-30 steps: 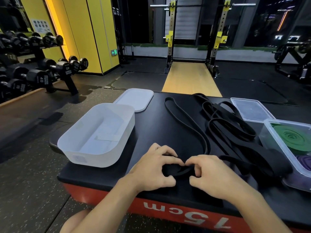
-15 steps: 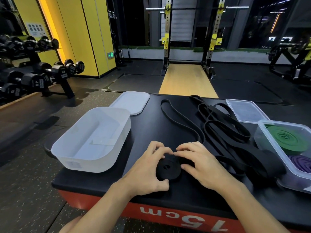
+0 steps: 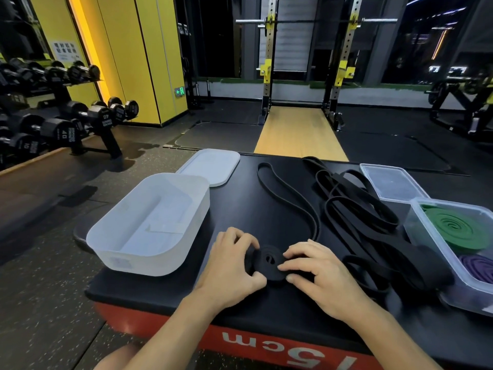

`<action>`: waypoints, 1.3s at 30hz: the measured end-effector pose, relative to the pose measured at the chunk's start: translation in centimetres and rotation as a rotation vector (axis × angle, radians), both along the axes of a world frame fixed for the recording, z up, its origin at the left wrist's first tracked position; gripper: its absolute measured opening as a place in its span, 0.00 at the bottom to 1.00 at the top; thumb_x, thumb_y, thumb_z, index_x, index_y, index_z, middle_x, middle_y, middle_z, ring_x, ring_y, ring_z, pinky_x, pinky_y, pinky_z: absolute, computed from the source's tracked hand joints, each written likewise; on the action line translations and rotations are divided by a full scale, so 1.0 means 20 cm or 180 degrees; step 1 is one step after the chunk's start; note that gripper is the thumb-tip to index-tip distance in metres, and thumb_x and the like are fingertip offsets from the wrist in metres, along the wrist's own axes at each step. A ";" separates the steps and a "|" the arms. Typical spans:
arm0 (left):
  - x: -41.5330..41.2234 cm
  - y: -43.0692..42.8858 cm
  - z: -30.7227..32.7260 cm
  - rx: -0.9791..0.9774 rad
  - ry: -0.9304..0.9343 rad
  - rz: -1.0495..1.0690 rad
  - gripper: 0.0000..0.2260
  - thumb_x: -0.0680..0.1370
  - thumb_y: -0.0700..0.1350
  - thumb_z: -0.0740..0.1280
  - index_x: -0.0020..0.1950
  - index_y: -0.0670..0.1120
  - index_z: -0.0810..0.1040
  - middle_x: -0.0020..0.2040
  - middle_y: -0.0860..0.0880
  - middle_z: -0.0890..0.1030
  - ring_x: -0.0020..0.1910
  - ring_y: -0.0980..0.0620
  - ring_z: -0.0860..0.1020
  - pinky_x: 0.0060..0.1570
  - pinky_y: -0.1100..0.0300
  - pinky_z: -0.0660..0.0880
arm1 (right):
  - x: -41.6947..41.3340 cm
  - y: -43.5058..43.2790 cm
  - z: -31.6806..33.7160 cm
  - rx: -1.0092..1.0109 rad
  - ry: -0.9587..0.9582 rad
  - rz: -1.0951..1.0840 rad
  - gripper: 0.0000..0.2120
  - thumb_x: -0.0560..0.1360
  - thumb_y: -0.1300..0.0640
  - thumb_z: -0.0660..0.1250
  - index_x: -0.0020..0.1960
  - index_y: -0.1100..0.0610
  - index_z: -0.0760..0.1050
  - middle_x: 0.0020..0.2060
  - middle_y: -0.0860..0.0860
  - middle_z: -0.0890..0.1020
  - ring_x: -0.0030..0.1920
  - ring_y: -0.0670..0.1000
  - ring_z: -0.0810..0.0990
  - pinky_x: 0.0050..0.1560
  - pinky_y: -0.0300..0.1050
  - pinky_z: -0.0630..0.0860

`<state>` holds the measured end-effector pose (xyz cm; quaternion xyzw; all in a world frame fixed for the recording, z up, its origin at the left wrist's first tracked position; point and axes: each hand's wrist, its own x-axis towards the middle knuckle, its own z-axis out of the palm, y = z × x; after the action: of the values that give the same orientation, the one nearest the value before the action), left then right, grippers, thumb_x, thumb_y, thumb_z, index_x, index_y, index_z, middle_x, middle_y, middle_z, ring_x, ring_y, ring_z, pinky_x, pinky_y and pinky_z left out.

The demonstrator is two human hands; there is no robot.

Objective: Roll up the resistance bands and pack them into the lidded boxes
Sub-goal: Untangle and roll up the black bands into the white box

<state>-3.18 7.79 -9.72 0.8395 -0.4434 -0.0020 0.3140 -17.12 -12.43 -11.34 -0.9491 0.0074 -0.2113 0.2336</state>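
Head view: left hand [image 3: 229, 268] and right hand [image 3: 320, 276] are gripping, fingers curled, the black band coil [image 3: 266, 269] on the platform [image 3: 240, 204] beside the white box [image 3: 149, 265]; the platform's red edge is showing "15cm".

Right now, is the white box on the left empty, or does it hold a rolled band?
Empty. The white box is open and only its pale floor shows inside; its lid lies behind it.

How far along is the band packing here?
Done: green roll and purple roll lie in the clear box. In hand: left hand and right hand wind a black coil, its tail unrolled. Left: the loose black bands, the empty white box, white lid and clear lid off.
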 end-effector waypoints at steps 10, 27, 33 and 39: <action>0.02 0.00 0.01 0.0185 -0.0012 -0.0440 0.27 0.69 0.60 0.62 0.67 0.59 0.76 0.67 0.66 0.72 0.70 0.63 0.65 0.71 0.57 0.62 | 0.09 -0.03 0.10 0.0376 0.0611 -0.0169 0.41 0.64 0.33 0.77 0.72 0.30 0.63 0.66 0.27 0.71 0.73 0.36 0.62 0.81 0.48 0.54; 0.04 -0.01 -0.02 0.0113 0.0302 -0.0675 0.20 0.73 0.51 0.63 0.65 0.59 0.80 0.71 0.68 0.72 0.69 0.63 0.64 0.60 0.65 0.68 | 0.07 -0.08 0.11 0.0468 0.0911 0.0397 0.17 0.75 0.51 0.76 0.61 0.38 0.76 0.68 0.30 0.74 0.75 0.32 0.62 0.80 0.43 0.43; 0.02 0.00 -0.03 0.0051 0.0049 -0.0588 0.15 0.80 0.52 0.66 0.65 0.59 0.83 0.66 0.64 0.62 0.67 0.62 0.64 0.57 0.68 0.69 | 0.05 -0.09 0.12 0.0470 0.0835 0.0208 0.18 0.75 0.53 0.77 0.59 0.36 0.79 0.63 0.28 0.77 0.72 0.31 0.66 0.81 0.44 0.42; 0.02 0.01 -0.03 0.0120 0.0028 -0.0743 0.21 0.77 0.67 0.69 0.67 0.62 0.82 0.60 0.66 0.66 0.65 0.61 0.68 0.61 0.68 0.67 | 0.06 -0.01 0.12 0.0426 0.0485 0.0025 0.24 0.66 0.37 0.78 0.60 0.38 0.76 0.55 0.33 0.77 0.63 0.37 0.74 0.81 0.47 0.50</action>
<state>-2.76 7.96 -10.29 0.7880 -0.5366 -0.0505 0.2977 -15.98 -12.69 -8.91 -0.9447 0.0355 -0.1366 0.2961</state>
